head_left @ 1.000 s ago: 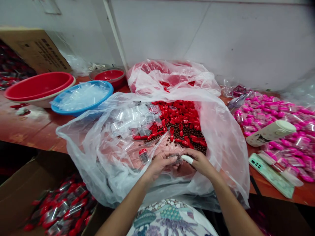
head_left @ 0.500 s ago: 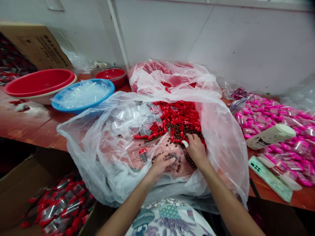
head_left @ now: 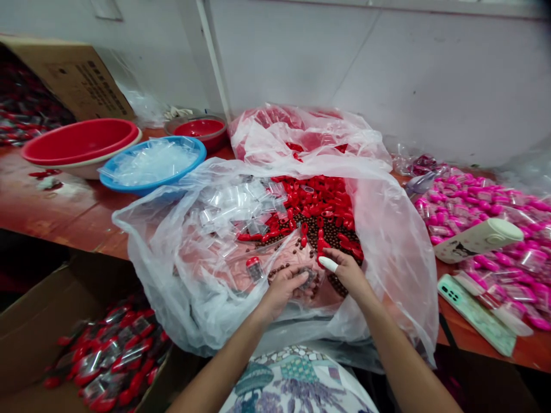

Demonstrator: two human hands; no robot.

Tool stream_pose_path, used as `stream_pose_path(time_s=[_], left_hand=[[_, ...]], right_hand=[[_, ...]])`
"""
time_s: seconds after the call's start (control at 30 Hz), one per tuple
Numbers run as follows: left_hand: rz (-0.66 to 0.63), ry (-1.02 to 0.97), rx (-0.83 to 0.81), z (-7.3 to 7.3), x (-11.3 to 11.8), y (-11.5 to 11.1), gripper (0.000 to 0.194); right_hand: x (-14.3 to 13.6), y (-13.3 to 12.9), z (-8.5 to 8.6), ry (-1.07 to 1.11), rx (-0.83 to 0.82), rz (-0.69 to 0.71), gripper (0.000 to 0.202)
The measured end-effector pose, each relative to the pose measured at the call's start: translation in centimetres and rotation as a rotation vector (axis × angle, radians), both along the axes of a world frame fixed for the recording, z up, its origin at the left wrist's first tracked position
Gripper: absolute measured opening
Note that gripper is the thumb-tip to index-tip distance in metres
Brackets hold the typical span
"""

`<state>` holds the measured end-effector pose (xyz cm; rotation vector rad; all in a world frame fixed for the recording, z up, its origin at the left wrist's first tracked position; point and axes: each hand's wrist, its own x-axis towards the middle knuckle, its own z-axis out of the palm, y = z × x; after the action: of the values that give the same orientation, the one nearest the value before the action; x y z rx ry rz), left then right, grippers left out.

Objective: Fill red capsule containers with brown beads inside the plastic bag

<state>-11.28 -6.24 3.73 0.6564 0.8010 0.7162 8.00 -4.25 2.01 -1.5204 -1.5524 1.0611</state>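
Observation:
My left hand [head_left: 284, 291] is closed around a small clear plastic case [head_left: 306, 277] that looks dark inside, low over the bag. Just to its right, my right hand [head_left: 346, 269] pinches a red plastic piece [head_left: 321, 252]; a white cover wraps its thumb. Both hands are inside the open clear plastic bag [head_left: 394, 246]. Brown beads [head_left: 331, 234] lie spread under and beyond them. Past the beads is a heap of red plastic pieces [head_left: 316, 196], with clear plastic cases [head_left: 236, 203] to its left. One red-capped case [head_left: 255, 268] lies left of my left hand.
At the left stand a blue basin [head_left: 152, 182] of clear pieces and a red basin [head_left: 81, 140]. Below sits a carton [head_left: 26, 338] with red-capped cases. On the right are pink cases [head_left: 486, 206], a cream bottle [head_left: 480, 238] and a phone [head_left: 477, 315].
My right hand has drawn back toward me from the beads and red pieces, now with a red plastic piece at its fingertips. My left hand stays nearly in place with the clear case.

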Motion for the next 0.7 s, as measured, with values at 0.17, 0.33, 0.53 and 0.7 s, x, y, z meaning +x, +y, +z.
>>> stream_pose_path(time_s=[0.17, 0.33, 0.53, 0.7], left_hand=[[0.005, 0.03, -0.013, -0.1, 0.1, 0.0, 0.05], [0.007, 0.048, 0.037, -0.6, -0.2, -0.4, 0.05], [0.029, 0.134, 0.124, -0.4, -0.2, -0.4, 0.05], [-0.021, 0.207, 0.188, -0.3, -0.2, -0.6, 0.047]], right_hand=[[-0.6, -1.6, 1.0, 0.16, -0.067, 0.021, 0.042], [-1.0, -2.3, 1.9, 0.222, -0.078, 0.021, 0.039], [-1.5, -2.6, 1.4, 0.224, -0.07, 0.053, 0.04], [-1.8, -2.9, 1.3, 0.212, -0.028, 0.045, 0.033]])
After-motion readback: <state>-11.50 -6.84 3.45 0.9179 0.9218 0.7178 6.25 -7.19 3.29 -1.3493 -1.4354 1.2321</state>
